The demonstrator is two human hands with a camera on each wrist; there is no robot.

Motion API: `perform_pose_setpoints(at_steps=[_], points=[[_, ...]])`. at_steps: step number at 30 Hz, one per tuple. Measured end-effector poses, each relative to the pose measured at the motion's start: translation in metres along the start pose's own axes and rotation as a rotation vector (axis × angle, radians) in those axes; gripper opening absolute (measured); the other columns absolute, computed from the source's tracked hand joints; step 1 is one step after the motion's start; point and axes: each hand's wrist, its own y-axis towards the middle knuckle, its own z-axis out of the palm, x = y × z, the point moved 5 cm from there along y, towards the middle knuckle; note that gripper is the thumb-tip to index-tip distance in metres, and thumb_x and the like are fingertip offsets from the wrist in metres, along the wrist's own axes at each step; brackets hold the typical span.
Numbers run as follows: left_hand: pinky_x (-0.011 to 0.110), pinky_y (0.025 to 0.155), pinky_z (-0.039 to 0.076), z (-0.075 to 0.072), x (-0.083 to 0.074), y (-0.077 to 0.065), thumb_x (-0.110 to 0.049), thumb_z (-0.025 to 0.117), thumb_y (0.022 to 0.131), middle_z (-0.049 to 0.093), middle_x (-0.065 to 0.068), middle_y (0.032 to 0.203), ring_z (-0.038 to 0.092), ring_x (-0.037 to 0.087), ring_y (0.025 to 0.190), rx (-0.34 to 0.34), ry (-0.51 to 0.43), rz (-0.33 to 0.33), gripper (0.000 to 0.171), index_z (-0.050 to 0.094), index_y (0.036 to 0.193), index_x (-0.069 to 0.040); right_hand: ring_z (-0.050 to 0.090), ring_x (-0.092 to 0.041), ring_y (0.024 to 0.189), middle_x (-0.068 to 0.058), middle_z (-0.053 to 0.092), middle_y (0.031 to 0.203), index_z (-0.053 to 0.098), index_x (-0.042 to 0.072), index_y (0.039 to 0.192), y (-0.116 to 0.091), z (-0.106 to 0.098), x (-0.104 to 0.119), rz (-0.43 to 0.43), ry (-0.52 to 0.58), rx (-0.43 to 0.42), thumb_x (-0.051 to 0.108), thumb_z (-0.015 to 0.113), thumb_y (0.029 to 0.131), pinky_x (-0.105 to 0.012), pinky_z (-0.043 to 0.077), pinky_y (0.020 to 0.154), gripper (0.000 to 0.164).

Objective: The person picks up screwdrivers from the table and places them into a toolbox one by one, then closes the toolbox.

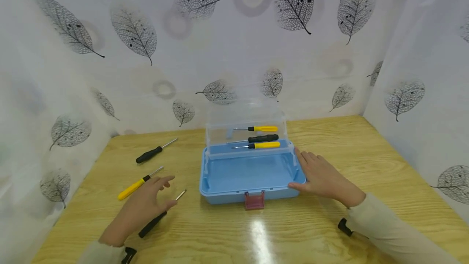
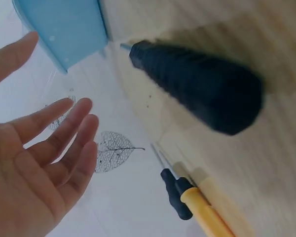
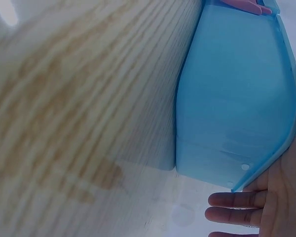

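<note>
A light blue toolbox (image 1: 253, 172) stands open on the table, its clear lid (image 1: 220, 133) tipped back and its pink latch (image 1: 254, 201) hanging in front. My right hand (image 1: 322, 174) rests against the box's right end, thumb at the front corner and fingers extended along the side. My left hand (image 1: 144, 201) hovers left of the box, fingers loosely spread and holding nothing. Below it lies a black screwdriver (image 1: 153, 224), handle toward me; beside it is a yellow screwdriver (image 1: 130, 189). Farther back lies another black screwdriver (image 1: 149, 155).
Within the lid's outline lie an upper yellow screwdriver (image 1: 265, 128), a black-handled screwdriver (image 1: 264, 138) and a lower yellow screwdriver (image 1: 266, 145); whether inside it or behind, I cannot tell. Leaf-patterned curtains (image 1: 234, 52) surround the wooden table (image 1: 205, 235).
</note>
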Motion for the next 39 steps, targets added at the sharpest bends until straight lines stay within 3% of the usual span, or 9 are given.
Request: perform_pose_setpoints(at_steps=[7, 11, 16, 21, 30, 39], points=[[0.038, 0.076, 0.050, 0.003, 0.001, -0.009, -0.026, 0.078, 0.076, 0.064, 0.004, 0.104, 0.060, 0.020, 0.093, -0.059, -0.206, -0.090, 0.056, 0.057, 0.125, -0.007, 0.051, -0.039, 0.118, -0.028, 0.049, 0.132, 0.029, -0.011, 0.142, 0.000, -0.002, 0.000, 0.005, 0.008, -0.002, 0.066, 0.056, 0.080, -0.052, 0.046, 0.091, 0.102], [0.036, 0.076, 0.049, 0.006, 0.009, -0.014, -0.027, 0.077, 0.077, 0.064, 0.005, 0.103, 0.060, 0.020, 0.093, -0.035, -0.280, -0.172, 0.057, 0.056, 0.126, -0.007, 0.051, -0.040, 0.118, -0.029, 0.049, 0.132, 0.029, -0.011, 0.142, 0.000, -0.004, 0.001, 0.004, 0.017, -0.006, 0.066, 0.056, 0.080, -0.053, 0.045, 0.092, 0.102], [0.040, 0.077, 0.052, 0.014, 0.018, -0.023, -0.037, 0.079, 0.072, 0.063, 0.005, 0.107, 0.061, 0.023, 0.097, 0.090, -0.230, -0.223, 0.069, 0.053, 0.127, -0.006, 0.050, -0.041, 0.119, -0.029, 0.049, 0.133, 0.028, -0.011, 0.142, 0.000, -0.004, 0.001, 0.004, 0.019, -0.005, 0.066, 0.055, 0.081, -0.054, 0.045, 0.093, 0.102], [0.043, 0.078, 0.052, 0.023, 0.026, -0.026, -0.045, 0.082, 0.064, 0.063, 0.004, 0.109, 0.061, 0.020, 0.097, 0.189, -0.131, -0.210, 0.078, 0.054, 0.127, -0.009, 0.050, -0.041, 0.119, -0.030, 0.048, 0.132, 0.029, -0.012, 0.141, 0.000, -0.002, 0.000, -0.001, 0.012, -0.004, 0.066, 0.056, 0.080, -0.053, 0.045, 0.093, 0.103], [0.035, 0.070, 0.052, 0.023, 0.026, -0.025, -0.030, 0.085, 0.064, 0.063, -0.004, 0.097, 0.061, 0.012, 0.087, 0.181, -0.035, -0.183, 0.057, 0.062, 0.115, -0.017, 0.050, -0.041, 0.119, -0.030, 0.048, 0.132, 0.029, -0.012, 0.141, 0.000, 0.000, 0.000, 0.009, 0.019, 0.009, 0.067, 0.055, 0.080, -0.054, 0.044, 0.093, 0.103], [0.030, 0.064, 0.047, 0.023, 0.031, -0.025, -0.020, 0.082, 0.069, 0.064, -0.007, 0.086, 0.056, 0.008, 0.075, 0.209, -0.052, -0.265, 0.033, 0.066, 0.099, -0.019, 0.050, -0.040, 0.119, -0.029, 0.048, 0.133, 0.028, -0.011, 0.142, -0.001, 0.001, 0.000, 0.003, 0.025, 0.005, 0.067, 0.055, 0.080, -0.054, 0.045, 0.093, 0.103]])
